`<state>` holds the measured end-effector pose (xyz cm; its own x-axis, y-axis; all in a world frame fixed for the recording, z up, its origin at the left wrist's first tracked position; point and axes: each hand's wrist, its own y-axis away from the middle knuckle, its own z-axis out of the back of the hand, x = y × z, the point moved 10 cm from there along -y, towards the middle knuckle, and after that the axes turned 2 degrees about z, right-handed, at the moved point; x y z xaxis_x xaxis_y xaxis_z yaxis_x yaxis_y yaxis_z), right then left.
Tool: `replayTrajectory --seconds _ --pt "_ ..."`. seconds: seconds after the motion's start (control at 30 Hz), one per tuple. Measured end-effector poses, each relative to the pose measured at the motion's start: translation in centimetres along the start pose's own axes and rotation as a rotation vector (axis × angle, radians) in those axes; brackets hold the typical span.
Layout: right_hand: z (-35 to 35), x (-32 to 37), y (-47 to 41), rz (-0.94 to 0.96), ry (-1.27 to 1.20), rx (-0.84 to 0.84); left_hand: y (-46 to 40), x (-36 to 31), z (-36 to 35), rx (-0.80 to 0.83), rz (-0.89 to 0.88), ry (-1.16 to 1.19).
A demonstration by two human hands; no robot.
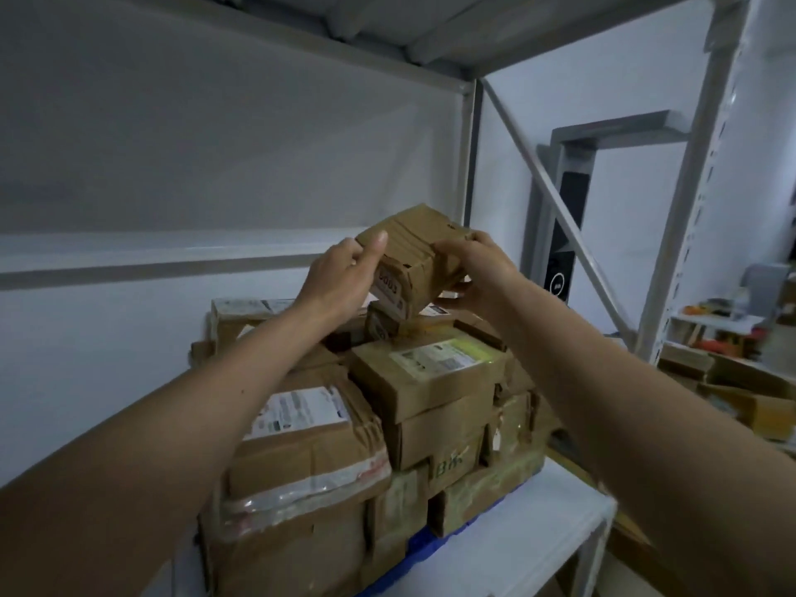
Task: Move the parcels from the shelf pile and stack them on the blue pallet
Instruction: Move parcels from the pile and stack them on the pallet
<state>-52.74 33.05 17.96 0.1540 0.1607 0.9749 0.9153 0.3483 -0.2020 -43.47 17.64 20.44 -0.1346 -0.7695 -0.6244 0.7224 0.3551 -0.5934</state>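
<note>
small box [413, 260] held tilted above parcel pile [387, 424] on shelf [538, 532]. left hand [340, 273] clamps left end, thumb up; right hand [478, 269] wraps right end, fingers under. looks light, stiff cardboard, worn, taped; grip opposite ends, support underneath.

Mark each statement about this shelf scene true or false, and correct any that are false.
1. Both hands hold one small cardboard box above the pile. True.
2. The left hand is empty. False: it grips the box's left side, the right hand the other.
3. The parcel with the yellow-green label lies below the held box. True.
4. The shelf under the parcels is dark wood. False: it is white.
5. The parcels are plastic bags. False: they are cardboard.
</note>
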Motion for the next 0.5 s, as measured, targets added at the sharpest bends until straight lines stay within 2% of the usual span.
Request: replayTrajectory --seconds 0.2,0.5 --pt "5.1 1.0 -7.4 0.076 0.096 -0.050 -6.0 2.3 -4.2 0.134 0.046 -0.114" --pt "10.9 -3.4 -17.8 -0.047 0.138 -0.051 -8.1 7.8 -12.5 0.579 0.199 -0.501"
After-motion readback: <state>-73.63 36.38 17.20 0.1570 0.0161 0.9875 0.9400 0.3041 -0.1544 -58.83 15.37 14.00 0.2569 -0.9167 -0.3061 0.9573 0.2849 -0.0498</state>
